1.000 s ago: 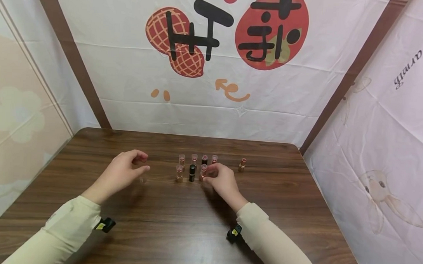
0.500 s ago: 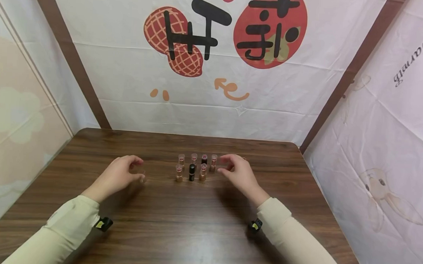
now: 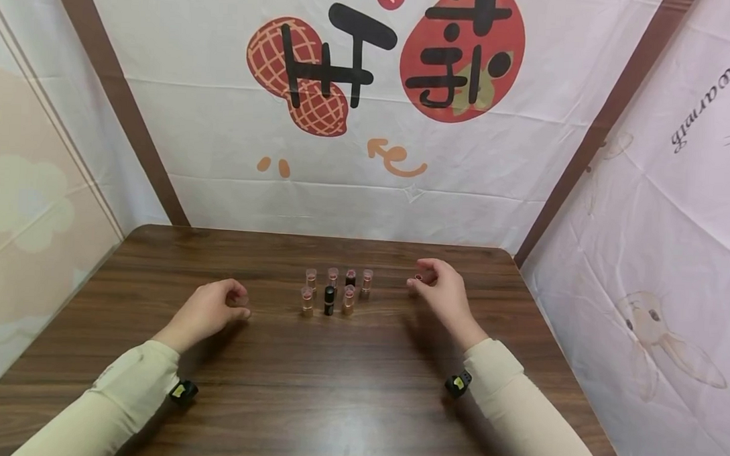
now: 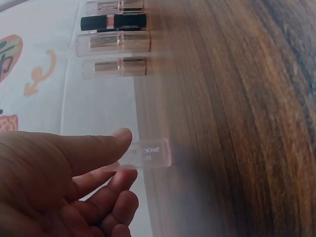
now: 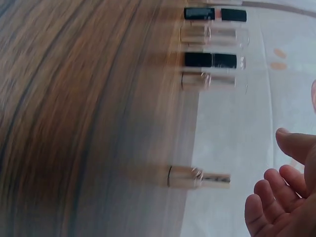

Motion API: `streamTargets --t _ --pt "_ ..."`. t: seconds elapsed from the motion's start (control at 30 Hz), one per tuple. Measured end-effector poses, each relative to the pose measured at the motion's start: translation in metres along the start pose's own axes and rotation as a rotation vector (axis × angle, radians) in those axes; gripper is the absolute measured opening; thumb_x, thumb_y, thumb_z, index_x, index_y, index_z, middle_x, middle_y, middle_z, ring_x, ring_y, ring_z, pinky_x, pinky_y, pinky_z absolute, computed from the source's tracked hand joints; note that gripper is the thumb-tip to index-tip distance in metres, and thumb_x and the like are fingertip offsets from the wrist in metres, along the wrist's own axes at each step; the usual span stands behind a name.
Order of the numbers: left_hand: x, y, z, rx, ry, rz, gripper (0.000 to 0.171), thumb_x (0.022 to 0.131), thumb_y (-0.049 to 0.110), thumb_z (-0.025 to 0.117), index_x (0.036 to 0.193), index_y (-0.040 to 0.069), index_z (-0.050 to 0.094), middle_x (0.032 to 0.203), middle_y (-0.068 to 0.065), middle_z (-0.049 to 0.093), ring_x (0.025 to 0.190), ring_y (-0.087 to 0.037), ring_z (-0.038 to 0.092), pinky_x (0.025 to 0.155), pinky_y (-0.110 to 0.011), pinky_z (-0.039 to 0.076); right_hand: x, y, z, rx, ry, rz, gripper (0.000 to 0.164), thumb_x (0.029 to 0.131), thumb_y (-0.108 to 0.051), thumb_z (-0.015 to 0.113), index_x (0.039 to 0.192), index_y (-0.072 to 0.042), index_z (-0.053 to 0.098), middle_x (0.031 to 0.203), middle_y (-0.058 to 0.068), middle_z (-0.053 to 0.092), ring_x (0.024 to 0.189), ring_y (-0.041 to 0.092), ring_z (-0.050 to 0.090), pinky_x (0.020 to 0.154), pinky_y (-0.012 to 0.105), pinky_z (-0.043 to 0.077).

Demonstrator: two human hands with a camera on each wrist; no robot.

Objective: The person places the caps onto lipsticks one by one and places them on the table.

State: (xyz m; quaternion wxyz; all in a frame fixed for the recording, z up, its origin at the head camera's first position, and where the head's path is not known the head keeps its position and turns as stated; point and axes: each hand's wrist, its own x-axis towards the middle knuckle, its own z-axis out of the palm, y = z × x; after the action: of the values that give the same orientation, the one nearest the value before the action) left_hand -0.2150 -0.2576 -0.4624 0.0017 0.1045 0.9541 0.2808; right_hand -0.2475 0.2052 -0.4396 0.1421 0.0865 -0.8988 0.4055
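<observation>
My left hand [image 3: 204, 313] pinches a clear lipstick cap [image 4: 152, 153] between thumb and fingers at the left of the table. Faint lettering shows on the cap, just above the wood. At the right, my right hand [image 3: 448, 297] hovers with thumb and fingers apart around an uncapped lipstick [image 5: 197, 177]. That lipstick has a gold base and stands upright; in the head view the hand hides most of it. The right wrist view shows a gap between fingers and lipstick. Between the hands stand several capped lipsticks, including a black one [image 3: 329, 300] and a gold one [image 3: 307, 302].
The capped lipsticks stand in two rows on the brown wooden table [image 3: 324, 374], with another gold one [image 3: 366, 283] at the back row's right end. A printed white cloth [image 3: 223, 129] hangs behind the table, and a pale cloth [image 3: 653, 265] hangs at the right.
My right hand has moved right, from the front-row gold lipstick past the back row to the uncapped lipstick. My left hand stays at the left with the cap, a little lower in view.
</observation>
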Motion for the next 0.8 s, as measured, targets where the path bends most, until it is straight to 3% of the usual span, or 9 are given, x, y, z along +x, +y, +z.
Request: streamTargets --t 0.43,0.8 --pt "0.0 -0.002 0.003 0.024 -0.012 -0.017 0.026 0.089 0.022 0.082 0.106 0.008 0.069 0.103 -0.01 0.07 0.099 -0.029 0.065 0.084 -0.05 0.052 0.01 0.029 0.005 -0.013 -0.085 0.182 0.054 0.086 -0.025 0.085 0.133 -0.007 0.064 0.128 0.008 0.068 0.103 0.026 0.065 0.089 0.045 0.054" --pt "0.002 0.002 -0.008 -0.01 0.015 0.014 0.029 0.089 0.032 0.082 0.103 0.011 0.069 0.098 -0.004 0.067 0.087 -0.021 0.059 0.076 -0.039 0.049 0.013 0.043 0.018 0.003 -0.146 0.28 0.042 0.083 -0.02 0.087 0.118 -0.006 0.07 0.115 0.009 0.073 0.109 0.028 0.066 0.097 0.046 0.049"
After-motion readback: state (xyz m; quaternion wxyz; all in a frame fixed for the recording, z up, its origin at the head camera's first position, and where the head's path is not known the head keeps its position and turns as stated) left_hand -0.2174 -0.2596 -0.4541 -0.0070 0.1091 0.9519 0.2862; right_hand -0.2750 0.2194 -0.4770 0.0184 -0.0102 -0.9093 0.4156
